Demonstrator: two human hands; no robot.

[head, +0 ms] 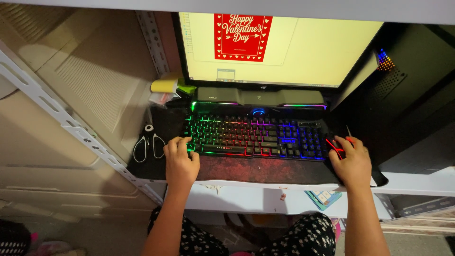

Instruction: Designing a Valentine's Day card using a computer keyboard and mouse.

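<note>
Left hand rests palm-down at the front left corner of the backlit keyboard, fingers loosely spread and curled onto the lowest left keys; it holds nothing. Left of it, near the desk mat's left edge, white-handled scissors lie flat, apart from the hand. A roll of yellow tape sits at the rear left corner, beside the monitor's foot.

The keyboard lies square across the middle of the mat, keys lit green through red to blue, with a lit speaker bar just behind it. Above stands the monitor, showing a pale page with a red heart-bordered card design at top centre.

Right hand is cupped over a red-lit mouse at the keyboard's right end, near the mat's right edge; fingers are draped over the buttons, grasp closed lightly around the body. A black computer tower stands to the far right.

Judgement: the step in hand appears to be editing the card design on screen, one hand on shortcut keys, the other steering the pointer. The next move likely calls for a small, steady mouse motion paired with a key press at the left corner, without the left wrist drifting toward the scissors.
</note>
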